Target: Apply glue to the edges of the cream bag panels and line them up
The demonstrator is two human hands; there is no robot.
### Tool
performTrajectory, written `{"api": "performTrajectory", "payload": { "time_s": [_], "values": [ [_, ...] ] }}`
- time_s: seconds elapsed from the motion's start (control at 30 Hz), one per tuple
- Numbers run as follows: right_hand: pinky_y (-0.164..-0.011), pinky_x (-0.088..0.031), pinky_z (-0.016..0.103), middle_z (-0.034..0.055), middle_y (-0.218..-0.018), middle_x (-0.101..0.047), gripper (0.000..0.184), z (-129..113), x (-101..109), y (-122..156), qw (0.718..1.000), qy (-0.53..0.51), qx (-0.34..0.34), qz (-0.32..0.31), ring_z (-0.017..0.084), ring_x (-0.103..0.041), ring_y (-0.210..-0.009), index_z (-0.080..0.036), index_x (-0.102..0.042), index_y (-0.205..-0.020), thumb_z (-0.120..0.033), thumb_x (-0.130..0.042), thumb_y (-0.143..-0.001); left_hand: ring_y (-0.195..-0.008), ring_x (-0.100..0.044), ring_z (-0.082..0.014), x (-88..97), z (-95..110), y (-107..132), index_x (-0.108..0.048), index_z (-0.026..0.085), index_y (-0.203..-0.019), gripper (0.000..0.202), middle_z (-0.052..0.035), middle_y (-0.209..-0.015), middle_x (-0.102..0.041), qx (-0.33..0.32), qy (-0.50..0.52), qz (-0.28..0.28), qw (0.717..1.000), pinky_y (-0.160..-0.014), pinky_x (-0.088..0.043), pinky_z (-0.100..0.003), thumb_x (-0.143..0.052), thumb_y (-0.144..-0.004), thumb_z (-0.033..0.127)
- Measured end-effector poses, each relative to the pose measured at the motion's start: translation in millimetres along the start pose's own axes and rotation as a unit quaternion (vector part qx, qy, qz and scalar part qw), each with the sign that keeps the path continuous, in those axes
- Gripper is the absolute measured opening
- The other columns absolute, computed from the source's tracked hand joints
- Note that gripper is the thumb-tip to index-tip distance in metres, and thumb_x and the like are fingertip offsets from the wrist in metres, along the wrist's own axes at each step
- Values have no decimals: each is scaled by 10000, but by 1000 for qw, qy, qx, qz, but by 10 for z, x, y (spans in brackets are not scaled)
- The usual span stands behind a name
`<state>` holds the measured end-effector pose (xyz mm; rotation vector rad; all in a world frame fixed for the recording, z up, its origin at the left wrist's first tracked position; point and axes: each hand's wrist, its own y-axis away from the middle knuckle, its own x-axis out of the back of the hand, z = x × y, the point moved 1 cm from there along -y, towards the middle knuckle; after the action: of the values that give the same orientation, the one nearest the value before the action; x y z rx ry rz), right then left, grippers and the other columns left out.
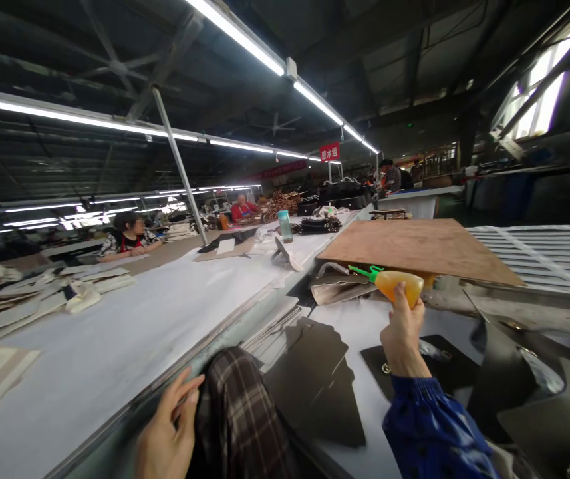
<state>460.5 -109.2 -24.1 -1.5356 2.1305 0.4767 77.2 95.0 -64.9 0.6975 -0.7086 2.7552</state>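
- Gripping the orange squeeze bottle from below, the right hand has its fingers clenched round the bottle's rounded rear end, raised above the white worktop
- The bottle lies nearly level, its long axis running left to right; its green nozzle points left, away from the fingers
- Just behind it is the near edge of a plywood board; dark cut pieces lie below
- The left hand is well apart, low and to the left, fingers loosely spread and holding nothing, beside plaid cloth
- Farther off, a long pale table carries a teal cup
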Motion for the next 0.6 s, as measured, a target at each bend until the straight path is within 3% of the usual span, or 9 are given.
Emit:
{"api": "performTrajectory", "payload": {
  "time_s": [0.07, 0.13, 0.33, 0.43, 0.6],
  "values": [
    [-931, -517, 487, 101, -1275, -590, 419, -23, 169, 53, 999, 21, -43, -15, 251, -605, -1101, -180, -564, -1278, -392, -639, -924, -973, -730, -257, -174, 46, 22, -549, 194, -1299, 514, -97, -1089, -763, -43, 27, -36, 998, -855, -574, -370, -471, -912, 522],
    [-968, -489, 511, 101, -1285, -591, 439, -46, 355, 83, 995, 40, -84, -31, 258, -596, -1126, -184, -559, -1291, -409, -639, -922, -933, -718, -244, -271, 97, 47, -586, 167, -1274, 487, -114, -1081, -742, -73, 24, -37, 996, -825, -572, -364, -470, -922, 482],
    [-1013, -442, 521, 91, -1286, -598, 463, -87, 824, -32, 984, 90, -144, -46, 260, -587, -1143, -201, -557, -1297, -422, -658, -903, -911, -655, -217, -279, 175, 60, -616, 195, -1289, 410, -81, -1049, -703, -114, -4, -43, 993, -826, -557, -342, -481, -943, 368],
    [-982, -466, 487, 84, -1293, -590, 448, -30, 904, -124, 984, 99, -140, -46, 251, -580, -1143, -230, -553, -1299, -438, -639, -911, -963, -640, -221, -280, 165, 66, -608, 182, -1290, 389, -88, -1082, -697, -124, -16, -48, 991, -826, -557, -342, -451, -966, 329],
    [-801, -522, 387, 68, -1171, -625, 381, 176, 849, -126, 978, 111, -127, -121, 198, -619, -953, -190, -590, -1214, -402, -653, -904, -1073, -613, -277, -319, 174, 83, -631, 166, -1246, 360, -113, -1174, -678, -144, -44, -53, 987, -926, -529, -456, -432, -967, 276]
  ]
}}
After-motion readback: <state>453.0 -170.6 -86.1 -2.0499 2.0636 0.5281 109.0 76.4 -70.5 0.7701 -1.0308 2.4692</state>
